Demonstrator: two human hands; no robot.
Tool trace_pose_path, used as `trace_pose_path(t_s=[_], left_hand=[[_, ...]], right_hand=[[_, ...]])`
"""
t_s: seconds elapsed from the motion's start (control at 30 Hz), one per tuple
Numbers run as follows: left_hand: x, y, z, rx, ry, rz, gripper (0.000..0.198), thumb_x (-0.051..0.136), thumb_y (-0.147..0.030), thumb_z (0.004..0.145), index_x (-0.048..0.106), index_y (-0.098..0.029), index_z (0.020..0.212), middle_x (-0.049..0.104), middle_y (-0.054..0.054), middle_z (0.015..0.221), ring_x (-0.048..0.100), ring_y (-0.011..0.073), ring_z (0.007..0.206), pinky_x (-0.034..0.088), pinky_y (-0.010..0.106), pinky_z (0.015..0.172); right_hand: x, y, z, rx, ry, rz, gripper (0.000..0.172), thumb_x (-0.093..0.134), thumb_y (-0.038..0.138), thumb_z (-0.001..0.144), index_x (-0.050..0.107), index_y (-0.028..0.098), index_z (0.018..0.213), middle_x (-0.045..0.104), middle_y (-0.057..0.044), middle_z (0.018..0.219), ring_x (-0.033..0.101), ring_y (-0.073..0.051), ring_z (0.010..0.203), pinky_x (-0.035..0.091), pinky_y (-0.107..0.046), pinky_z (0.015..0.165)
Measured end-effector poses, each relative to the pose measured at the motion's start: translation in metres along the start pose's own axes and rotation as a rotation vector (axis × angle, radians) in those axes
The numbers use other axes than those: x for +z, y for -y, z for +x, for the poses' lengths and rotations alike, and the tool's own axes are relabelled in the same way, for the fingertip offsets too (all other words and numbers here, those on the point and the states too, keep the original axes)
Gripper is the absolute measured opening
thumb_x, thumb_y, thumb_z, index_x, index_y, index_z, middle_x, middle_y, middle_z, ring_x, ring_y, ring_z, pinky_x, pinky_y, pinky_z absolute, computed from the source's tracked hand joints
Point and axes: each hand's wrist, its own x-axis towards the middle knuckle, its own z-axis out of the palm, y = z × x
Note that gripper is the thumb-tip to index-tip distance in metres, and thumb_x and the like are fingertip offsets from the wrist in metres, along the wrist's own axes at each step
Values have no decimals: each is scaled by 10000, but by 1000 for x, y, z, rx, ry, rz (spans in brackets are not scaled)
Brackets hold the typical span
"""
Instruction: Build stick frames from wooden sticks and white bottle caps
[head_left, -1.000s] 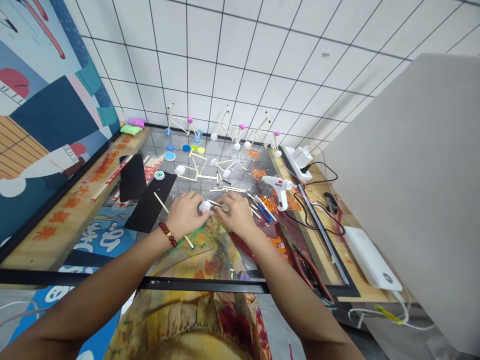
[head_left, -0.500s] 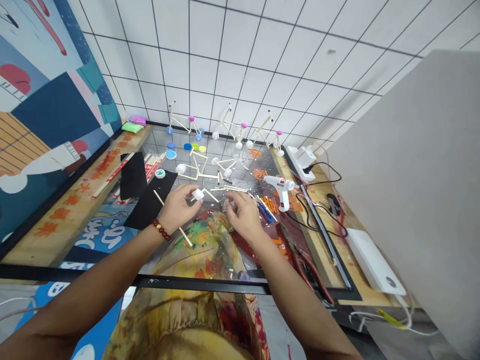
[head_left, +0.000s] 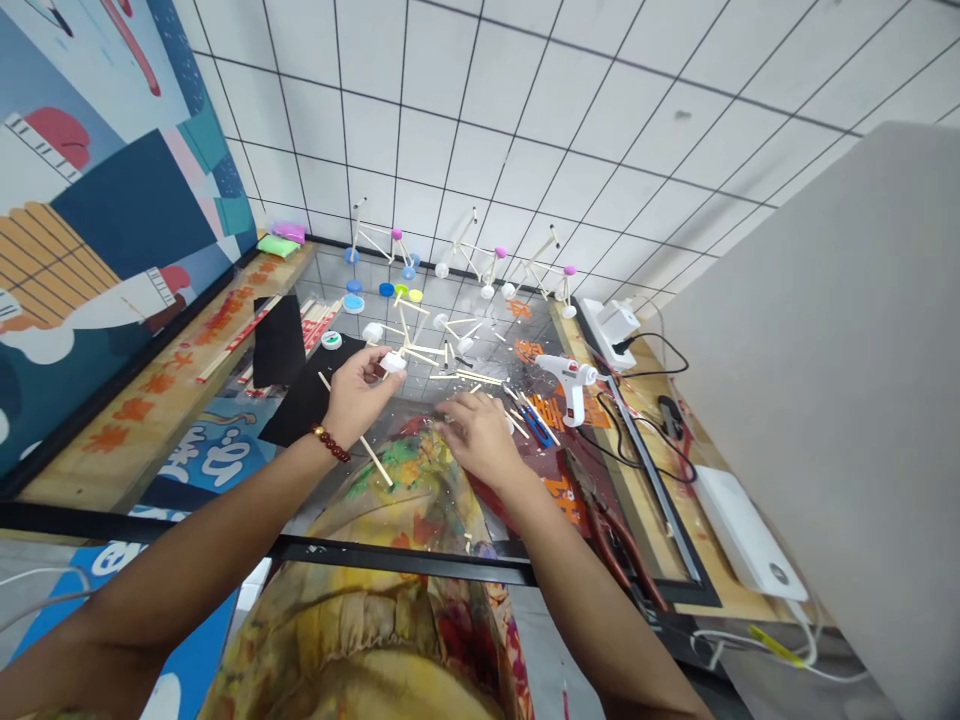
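Note:
My left hand [head_left: 358, 388] is raised, its fingertips pinching a small white cap [head_left: 393, 363]. A long wooden stick [head_left: 366, 445] runs beneath that hand, its lower end on the printed cloth [head_left: 409, 480]. My right hand [head_left: 478, 438] rests low with its fingers bunched among scattered short sticks [head_left: 480, 378]. Its fingertips are partly hidden, and I cannot tell whether they hold a small piece. Just beyond my hands stands a partly built stick frame with white joints [head_left: 427, 345].
Several finished stick models [head_left: 472, 255] stand at the back by the tiled wall, near coloured caps [head_left: 386, 289]. A white glue gun [head_left: 570, 382] lies to the right, with red-handled pliers [head_left: 611, 535] nearer me. Black sheets [head_left: 307, 395] lie left; a grey panel [head_left: 825, 350] blocks the right.
My left hand has moved forward and up with the white cap, further from my right hand. My right hand has dropped lower towards the sticks and cloth.

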Motion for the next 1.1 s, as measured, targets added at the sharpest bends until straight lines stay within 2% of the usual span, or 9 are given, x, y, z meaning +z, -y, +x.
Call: trace_pose_path(t_s=[0.1, 0.2, 0.27, 0.37, 0.47, 0.6, 0.77, 0.9, 1.1], left_hand=[[0, 2, 0, -3, 13, -2, 419, 743, -350, 690, 682, -142, 1049, 720, 72, 947, 631, 150, 760, 532, 297, 750], [1, 4, -1, 6, 34, 35, 400, 729, -333, 708, 689, -146, 1060, 727, 69, 953, 638, 151, 767, 541, 300, 757], [1, 6, -3, 28, 52, 71, 388, 725, -323, 720, 693, -156, 1068, 730, 65, 957, 649, 157, 783, 550, 307, 769], [2, 7, -6, 89, 85, 161, 360, 724, -297, 725, 699, -170, 1061, 731, 64, 978, 664, 173, 822, 556, 328, 808], [3, 7, -9, 155, 135, 270, 339, 724, -249, 716, 704, -185, 1048, 728, 62, 1001, 674, 189, 858, 553, 349, 836], [2, 4, -12, 217, 200, 376, 346, 720, -200, 710, 706, -193, 1056, 720, 49, 966, 673, 196, 866, 543, 344, 837], [2, 3, -14, 272, 267, 437, 337, 724, -194, 730, 700, -192, 1066, 722, 51, 988, 666, 203, 894, 529, 334, 822], [3, 4, -15, 292, 300, 493, 328, 740, -205, 731, 709, -211, 1058, 728, 47, 972, 673, 222, 921, 524, 349, 836], [3, 3, -16, 298, 316, 540, 320, 755, -221, 737, 733, -212, 1056, 737, 58, 974, 680, 244, 941, 526, 369, 841]], right_hand=[[4, 2, 3, -68, 32, -1, 187, 550, 276, 959, 725, 253, 1019, 712, -52, 1040, 566, -227, 961, 312, -371, 814], [3, -5, 8, 86, -13, -150, 197, 535, 197, 932, 728, 196, 895, 706, -102, 958, 565, -264, 947, 318, -393, 802], [1, -12, 7, 189, -87, -168, 185, 537, 183, 917, 722, 184, 911, 705, -119, 980, 570, -281, 970, 335, -403, 816], [0, -17, 3, 194, -183, 61, 200, 549, 237, 920, 692, 205, 1058, 712, -90, 1046, 595, -265, 1008, 383, -395, 859], [5, -12, 0, 146, -218, 334, 368, 626, 303, 871, 613, 203, 1226, 710, -73, 1100, 623, -232, 972, 434, -377, 882], [13, -5, 3, 152, -206, 437, 532, 722, 356, 794, 579, 188, 1278, 720, -61, 1064, 633, -212, 882, 465, -362, 860], [21, -6, 6, 183, -175, 447, 334, 662, 328, 851, 654, 193, 1157, 726, -21, 862, 647, -181, 785, 465, -318, 797], [23, -8, 7, 187, -163, 390, 115, 627, 259, 867, 715, 218, 929, 717, -6, 766, 642, -175, 760, 436, -290, 740], [22, -8, 7, 191, -177, 363, 120, 620, 218, 862, 739, 224, 870, 722, -16, 771, 639, -175, 758, 427, -288, 727]])
